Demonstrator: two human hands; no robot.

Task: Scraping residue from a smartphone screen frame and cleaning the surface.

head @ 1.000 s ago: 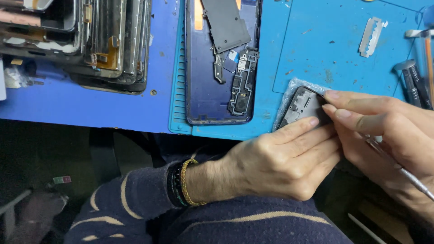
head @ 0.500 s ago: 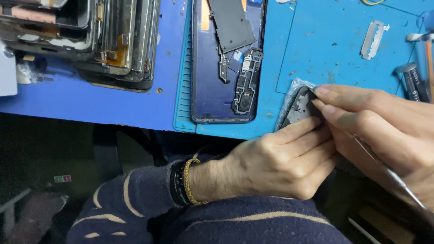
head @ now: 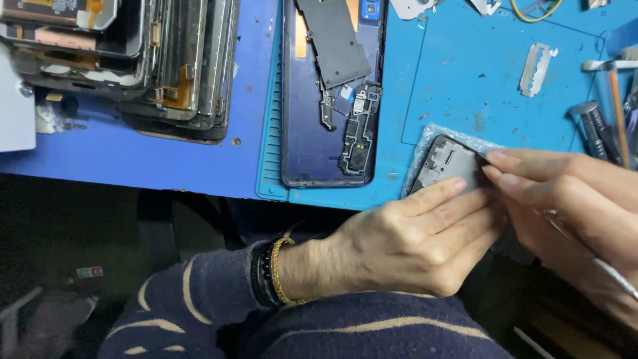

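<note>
I see both hands pinching a small dark phone part (head: pixel 446 165) over the near edge of the blue mat (head: pixel 465 100). Left hand (head: pixel 405 242) clamps it from below, fingers flat along its lower edge. Right hand (head: pixel 571 206) closes on its right end with fingertips, and has a thin metal tool (head: pixel 615 276) tucked in the palm; tool tip is hidden, far end cut off by the frame. Most of the part is covered by fingers, clear wrap (head: pixel 425 143) peeks out behind it. Up-left of the grip: opened phone body (head: pixel 319 133). Razor blade (head: pixel 535 70) above the grip.
</note>
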